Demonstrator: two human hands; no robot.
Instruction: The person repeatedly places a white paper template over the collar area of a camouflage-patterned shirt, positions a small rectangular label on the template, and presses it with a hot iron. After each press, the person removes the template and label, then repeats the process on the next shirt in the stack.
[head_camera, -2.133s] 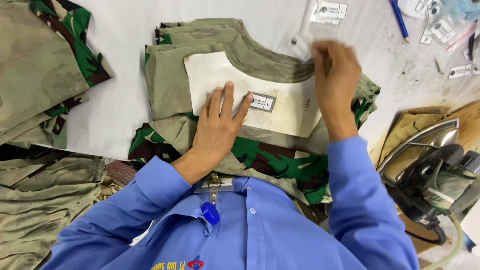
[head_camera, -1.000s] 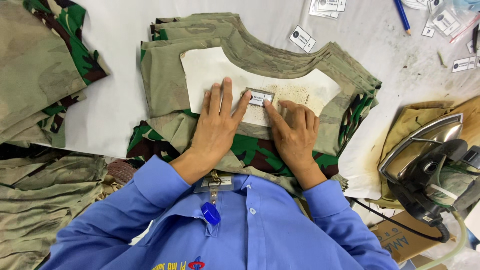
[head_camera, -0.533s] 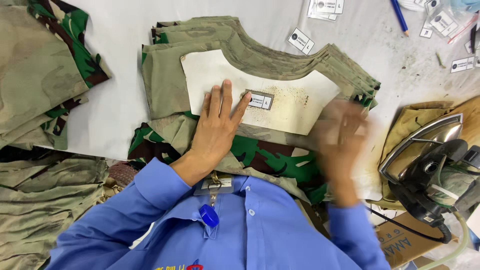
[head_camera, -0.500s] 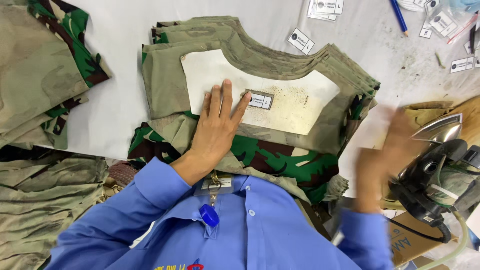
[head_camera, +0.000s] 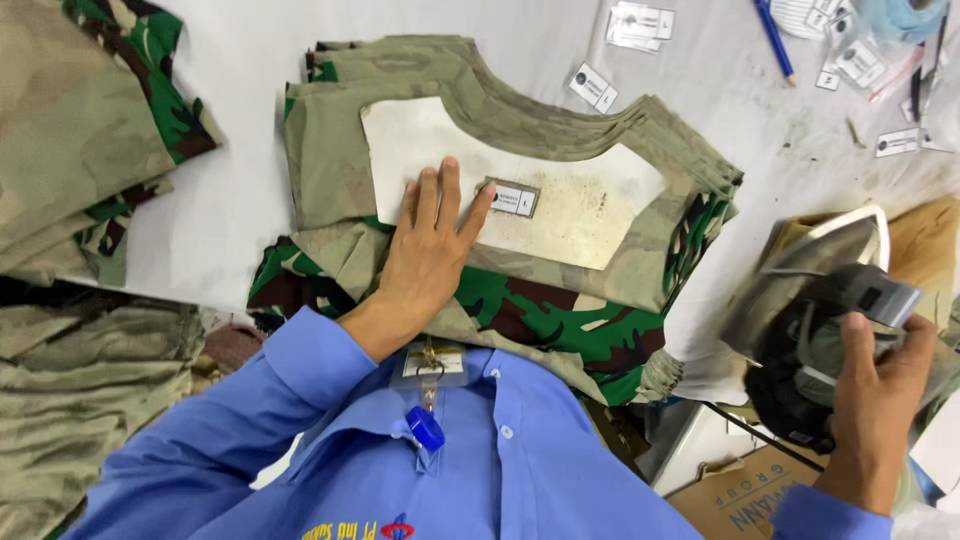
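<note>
A stack of camouflage garments (head_camera: 560, 300) lies in front of me on the white table (head_camera: 250, 200). A white template sheet (head_camera: 590, 200) rests inside the top garment's neckline, with a small rectangular label (head_camera: 513, 199) on it. My left hand (head_camera: 428, 250) presses flat on the sheet and garment, thumb tip beside the label. My right hand (head_camera: 880, 390) grips the handle of a steam iron (head_camera: 830, 310) at the right edge, lifted and blurred.
More camouflage fabric is piled at the left (head_camera: 80, 150) and lower left (head_camera: 90, 400). Loose small labels (head_camera: 593, 87), a blue pen (head_camera: 772, 38) and tags lie at the table's far right. A cardboard box (head_camera: 740, 495) sits below the iron.
My right hand left the label, swept right off the garment and took hold of the iron's handle. My left hand stayed pressed on the sheet.
</note>
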